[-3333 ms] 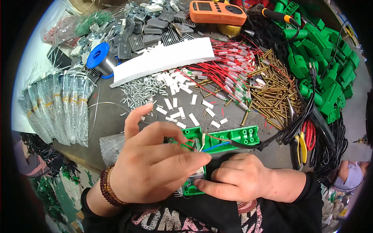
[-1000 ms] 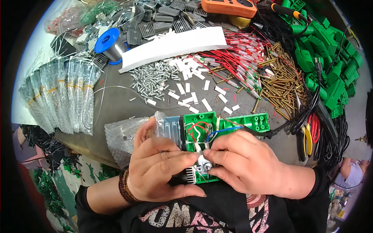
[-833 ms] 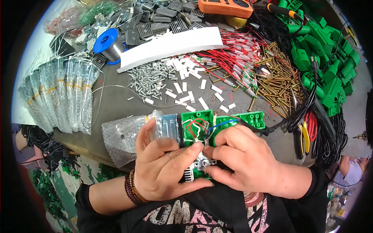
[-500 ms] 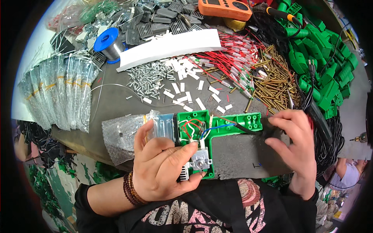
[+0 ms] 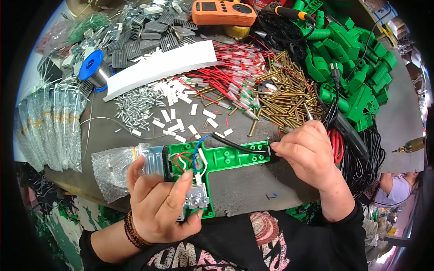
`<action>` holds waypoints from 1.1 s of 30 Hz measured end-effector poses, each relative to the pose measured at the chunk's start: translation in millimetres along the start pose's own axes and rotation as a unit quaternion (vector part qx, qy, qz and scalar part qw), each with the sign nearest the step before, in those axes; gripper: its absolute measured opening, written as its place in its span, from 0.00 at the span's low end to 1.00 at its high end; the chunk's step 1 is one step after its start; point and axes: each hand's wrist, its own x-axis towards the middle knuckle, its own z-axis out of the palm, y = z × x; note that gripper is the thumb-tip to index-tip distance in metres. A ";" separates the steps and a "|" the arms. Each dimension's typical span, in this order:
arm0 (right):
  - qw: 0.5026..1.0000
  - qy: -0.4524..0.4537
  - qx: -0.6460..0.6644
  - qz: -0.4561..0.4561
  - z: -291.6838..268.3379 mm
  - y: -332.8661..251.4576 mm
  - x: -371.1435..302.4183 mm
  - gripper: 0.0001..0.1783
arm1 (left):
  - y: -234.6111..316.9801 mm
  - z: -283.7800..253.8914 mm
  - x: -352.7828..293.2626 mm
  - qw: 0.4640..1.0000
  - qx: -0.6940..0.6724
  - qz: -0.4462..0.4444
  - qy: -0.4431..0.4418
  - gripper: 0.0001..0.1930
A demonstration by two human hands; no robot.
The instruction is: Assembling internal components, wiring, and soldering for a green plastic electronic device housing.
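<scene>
A green plastic half-shell (image 5: 214,158) with a long handle lies in front of me. My left hand (image 5: 165,198) grips its wide end, thumb and fingers around a silver metal switch-like part (image 5: 197,197). Red, white and blue wires (image 5: 195,156) run inside the shell. A black power cord (image 5: 235,144) lies along the handle to its far right end. There my right hand (image 5: 309,153) pinches the cord with thumb and fingertips. Bubble wrap (image 5: 113,174) covers the metal piece that sticks out left of the shell.
Beyond lie silver screws (image 5: 135,108), white sleeves (image 5: 174,92), red-wired lights (image 5: 226,81) and brass rods (image 5: 289,90). Green shells (image 5: 357,67) are heaped at right beside coiled black cords (image 5: 366,158). A solder spool (image 5: 92,67) and orange multimeter (image 5: 224,12) stand at the back.
My right hand has closed its fingers on the cord at the handle's end. The cord now lies along the handle. My left hand keeps its grip; the whole view has shifted.
</scene>
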 end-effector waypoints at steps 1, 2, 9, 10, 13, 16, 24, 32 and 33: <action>0.999 0.003 -0.027 -0.020 -1.8 -0.6 0.4 0.12 | 0.3 -1.2 -0.7 1.000 0.005 0.000 -0.007 0.34; 0.999 0.002 -0.028 -0.020 -0.7 0.0 0.0 0.12 | 0.8 -1.8 -0.8 1.000 0.003 0.001 -0.007 0.34; 0.996 0.026 -0.045 -0.070 10.8 6.3 -8.3 0.13 | 3.9 -2.7 1.4 0.999 0.025 0.006 -0.023 0.35; 0.996 0.026 -0.033 -0.076 13.0 8.9 -9.0 0.13 | 5.2 -3.4 2.5 0.999 0.023 0.005 -0.024 0.35; 0.994 -0.100 -0.015 -0.033 -20.4 2.1 16.8 0.12 | 2.7 -0.8 2.4 0.999 0.020 -0.007 -0.026 0.34; 0.995 -0.022 0.094 -0.015 -8.2 -31.9 49.8 0.18 | 5.2 -1.8 1.2 1.000 0.011 -0.013 -0.019 0.33; 0.982 -0.022 0.167 -0.089 51.8 -62.3 74.5 0.20 | 7.0 -1.2 -1.8 1.000 0.004 -0.027 -0.010 0.32; 0.985 -0.079 0.143 -0.049 52.5 -72.3 77.0 0.25 | 7.2 -3.0 2.5 1.000 0.023 -0.012 -0.010 0.34; 0.985 -0.094 0.137 -0.046 52.7 -72.9 78.1 0.25 | 7.1 -3.1 2.5 0.999 0.033 -0.011 -0.014 0.35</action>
